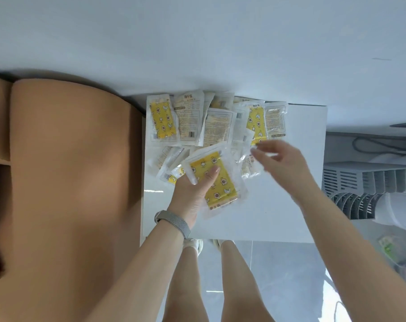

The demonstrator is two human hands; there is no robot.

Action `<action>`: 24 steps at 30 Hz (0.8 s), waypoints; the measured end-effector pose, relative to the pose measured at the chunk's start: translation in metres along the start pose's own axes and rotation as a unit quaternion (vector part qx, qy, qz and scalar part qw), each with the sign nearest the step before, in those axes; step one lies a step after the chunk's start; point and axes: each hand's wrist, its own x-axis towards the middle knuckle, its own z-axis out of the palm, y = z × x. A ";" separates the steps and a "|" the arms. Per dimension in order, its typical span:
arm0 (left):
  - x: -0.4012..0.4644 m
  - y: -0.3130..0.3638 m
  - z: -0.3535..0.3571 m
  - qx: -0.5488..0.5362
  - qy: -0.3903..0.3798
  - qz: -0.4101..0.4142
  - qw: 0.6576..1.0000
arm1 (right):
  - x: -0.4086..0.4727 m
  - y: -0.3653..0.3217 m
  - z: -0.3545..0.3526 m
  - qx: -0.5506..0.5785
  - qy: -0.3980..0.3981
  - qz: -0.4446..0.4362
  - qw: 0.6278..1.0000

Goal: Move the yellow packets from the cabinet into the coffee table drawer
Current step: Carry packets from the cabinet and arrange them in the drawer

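Note:
Several yellow packets in clear wrappers lie scattered on a white cabinet top (278, 205), some face up like the packet at the far left (163, 120), others label side up. My left hand (192, 194) grips a yellow packet (217, 182) near the middle, thumb pressed on its face, with more wrappers seemingly stacked beneath it. My right hand (283, 163) is blurred, fingers stretched out over a crinkled packet (249, 165) to the right of the held one. Whether its fingertips touch that packet I cannot tell. No drawer is in view.
A tan sofa arm (69, 170) runs along the cabinet's left side. On the right stand a grey slatted rack (364, 180) and a white container (397, 210). A pale wall rises behind the cabinet. My legs and shoes stand on the glossy floor (278, 275) below.

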 end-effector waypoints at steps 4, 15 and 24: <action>-0.002 0.001 -0.007 -0.020 0.000 0.008 1.000 | 0.049 -0.006 0.001 0.011 0.129 0.043 0.991; -0.007 -0.002 -0.015 -0.055 0.004 0.025 0.998 | 0.104 -0.023 0.030 -0.190 0.099 0.125 0.969; -0.007 -0.006 -0.012 -0.058 0.013 0.012 0.998 | 0.106 -0.028 0.024 -0.209 0.088 0.146 0.963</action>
